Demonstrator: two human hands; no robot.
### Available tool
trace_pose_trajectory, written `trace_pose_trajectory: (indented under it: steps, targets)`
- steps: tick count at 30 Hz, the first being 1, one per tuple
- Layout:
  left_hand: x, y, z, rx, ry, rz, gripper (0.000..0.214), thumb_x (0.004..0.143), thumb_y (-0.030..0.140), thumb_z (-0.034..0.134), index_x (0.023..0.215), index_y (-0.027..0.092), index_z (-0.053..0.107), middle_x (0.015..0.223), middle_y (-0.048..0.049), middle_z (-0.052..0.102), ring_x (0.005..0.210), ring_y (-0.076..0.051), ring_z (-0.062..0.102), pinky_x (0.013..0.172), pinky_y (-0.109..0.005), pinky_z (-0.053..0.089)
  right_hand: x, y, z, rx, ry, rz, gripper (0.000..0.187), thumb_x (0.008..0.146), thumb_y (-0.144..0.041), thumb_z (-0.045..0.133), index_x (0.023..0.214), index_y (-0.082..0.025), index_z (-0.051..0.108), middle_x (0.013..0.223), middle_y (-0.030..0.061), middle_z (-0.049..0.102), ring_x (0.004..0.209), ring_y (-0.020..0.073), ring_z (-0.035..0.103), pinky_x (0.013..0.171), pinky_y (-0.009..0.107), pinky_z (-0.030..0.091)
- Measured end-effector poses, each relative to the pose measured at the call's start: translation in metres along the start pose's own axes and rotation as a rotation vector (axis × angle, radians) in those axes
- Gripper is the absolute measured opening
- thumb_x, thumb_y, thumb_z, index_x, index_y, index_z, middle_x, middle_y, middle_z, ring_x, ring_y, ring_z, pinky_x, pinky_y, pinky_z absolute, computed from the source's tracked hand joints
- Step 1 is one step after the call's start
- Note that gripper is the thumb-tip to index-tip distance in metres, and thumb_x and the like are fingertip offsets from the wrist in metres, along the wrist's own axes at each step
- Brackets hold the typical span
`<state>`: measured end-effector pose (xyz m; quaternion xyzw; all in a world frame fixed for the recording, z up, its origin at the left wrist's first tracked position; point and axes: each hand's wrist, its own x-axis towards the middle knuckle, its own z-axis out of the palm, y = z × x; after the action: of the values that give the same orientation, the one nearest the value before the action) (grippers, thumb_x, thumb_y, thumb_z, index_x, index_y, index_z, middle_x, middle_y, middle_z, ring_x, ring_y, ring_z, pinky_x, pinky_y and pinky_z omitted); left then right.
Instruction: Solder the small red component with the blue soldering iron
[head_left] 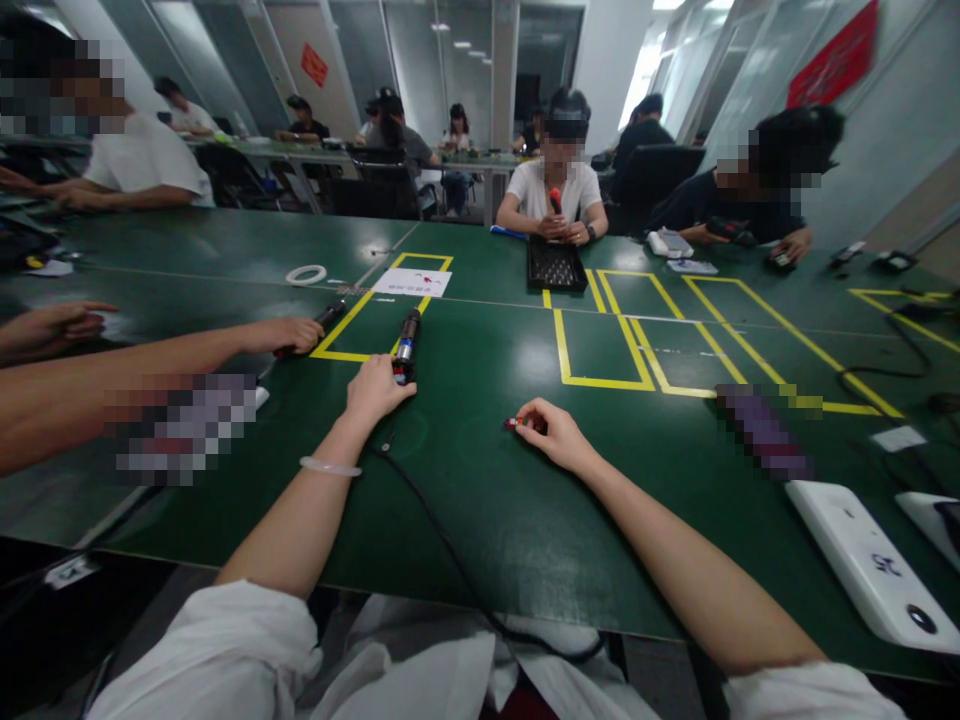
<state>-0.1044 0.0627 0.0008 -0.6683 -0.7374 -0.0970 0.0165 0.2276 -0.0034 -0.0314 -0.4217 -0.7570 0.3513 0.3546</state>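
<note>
My left hand (375, 388) rests on the green table (480, 500) with its fingers closed on the near end of a dark pen-shaped tool (407, 343) that lies pointing away from me. A black cable (442, 540) runs from near that hand back toward my lap. My right hand (553, 432) lies on the table to the right, its fingers pinched on a small red and silver part (514, 423). A pale bangle (330, 466) circles my left wrist.
Another person's arm (150, 365) reaches in from the left, its hand on a similar dark tool (328, 316). Yellow tape rectangles (600, 345) mark the table. A black tray (556, 266) sits before a person opposite. White devices (870, 565) lie at right, a white ring (306, 274) and a card (412, 282) farther off.
</note>
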Motion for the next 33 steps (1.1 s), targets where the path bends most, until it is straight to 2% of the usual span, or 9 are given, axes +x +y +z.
trace_pose_trajectory:
  steps: [9, 14, 21, 26, 33]
  targets:
    - [-0.046, 0.083, 0.004, -0.086, 0.002, 0.344, 0.056, 0.076, 0.046, 0.061, 0.122, 0.017, 0.051, 0.115, -0.0124, 0.056, 0.106, -0.028, 0.055, 0.079, -0.036, 0.05, 0.0, 0.004, 0.001, 0.05, 0.051, -0.012, 0.017, 0.086, -0.03, 0.059, 0.098, -0.018, 0.056, 0.076, -0.0008, 0.058, 0.064, 0.012, 0.051, 0.061, 0.024, 0.042]
    - [-0.072, 0.115, 0.004, -0.151, -0.016, 0.457, 0.049, 0.077, 0.044, 0.061, 0.117, 0.018, 0.05, 0.112, -0.012, 0.055, 0.105, -0.027, 0.054, 0.076, -0.035, 0.05, 0.0, 0.006, 0.001, 0.039, 0.078, -0.023, 0.015, 0.086, -0.032, 0.059, 0.093, -0.019, 0.057, 0.076, -0.0002, 0.059, 0.063, 0.0123, 0.051, 0.061, 0.025, 0.043]
    - [-0.088, 0.128, 0.002, -0.206, -0.067, 0.575, 0.048, 0.077, 0.039, 0.06, 0.12, 0.02, 0.047, 0.114, -0.0107, 0.054, 0.106, -0.026, 0.053, 0.082, -0.036, 0.05, -0.001, 0.007, 0.003, -0.03, 0.042, -0.091, 0.011, 0.085, -0.026, 0.06, 0.092, -0.019, 0.056, 0.082, 0.0007, 0.059, 0.067, 0.0129, 0.053, 0.065, 0.025, 0.043]
    - [-0.091, 0.13, 0.002, -0.188, -0.058, 0.596, 0.053, 0.08, 0.039, 0.058, 0.127, 0.021, 0.043, 0.12, -0.011, 0.053, 0.108, -0.026, 0.052, 0.086, -0.037, 0.049, 0.0, 0.007, 0.003, -0.126, 0.044, -0.146, 0.009, 0.084, -0.023, 0.063, 0.09, -0.019, 0.058, 0.084, 0.0012, 0.055, 0.071, 0.0141, 0.052, 0.067, 0.026, 0.043]
    - [-0.092, 0.13, 0.005, -0.165, -0.034, 0.615, 0.06, 0.081, 0.041, 0.057, 0.134, 0.019, 0.039, 0.123, -0.0129, 0.051, 0.11, -0.027, 0.05, 0.09, -0.039, 0.047, -0.001, 0.004, 0.002, -0.136, 0.019, -0.176, 0.004, 0.086, -0.022, 0.062, 0.089, -0.02, 0.061, 0.084, 0.0017, 0.054, 0.07, 0.0141, 0.054, 0.067, 0.026, 0.044]
